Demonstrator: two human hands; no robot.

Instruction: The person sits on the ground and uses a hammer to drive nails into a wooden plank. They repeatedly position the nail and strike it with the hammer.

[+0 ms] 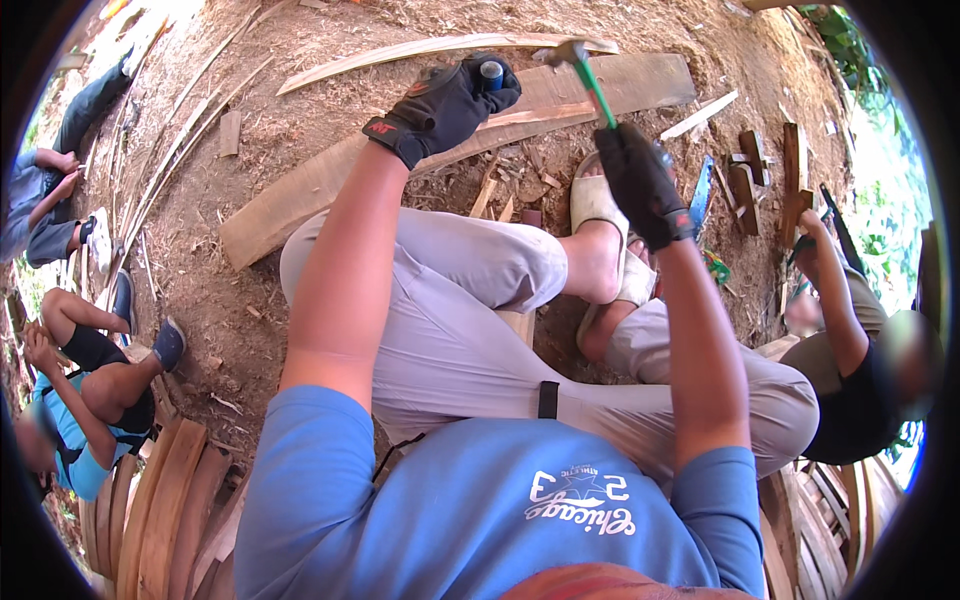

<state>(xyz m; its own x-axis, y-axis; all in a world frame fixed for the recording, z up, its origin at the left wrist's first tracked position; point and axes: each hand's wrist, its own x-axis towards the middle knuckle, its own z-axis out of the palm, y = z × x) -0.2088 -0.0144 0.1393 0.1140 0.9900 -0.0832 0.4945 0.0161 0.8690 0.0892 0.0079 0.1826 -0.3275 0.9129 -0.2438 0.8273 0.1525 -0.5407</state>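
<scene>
My left hand (445, 108), in a black work glove, is closed around a tool with a round blue handle (491, 74). Only the handle's end shows above the fist; its lower part is hidden. Beneath that hand a long wooden board (290, 205) lies across the ground, with a paler strip of wood (540, 118) along it. My right hand (640, 185), gloved in black too, grips a hammer (590, 82) by its green handle. The hammer's metal head is raised and appears over the board's right part, to the right of the blue handle and apart from it.
Beyond the board lies a curved pale strip (440, 46). A blue tool (702, 195) and dark wood pieces (745, 185) lie right of my sandalled feet. One person (840, 310) sits at right, another (95, 390) at left. Planks (160, 510) are stacked behind me.
</scene>
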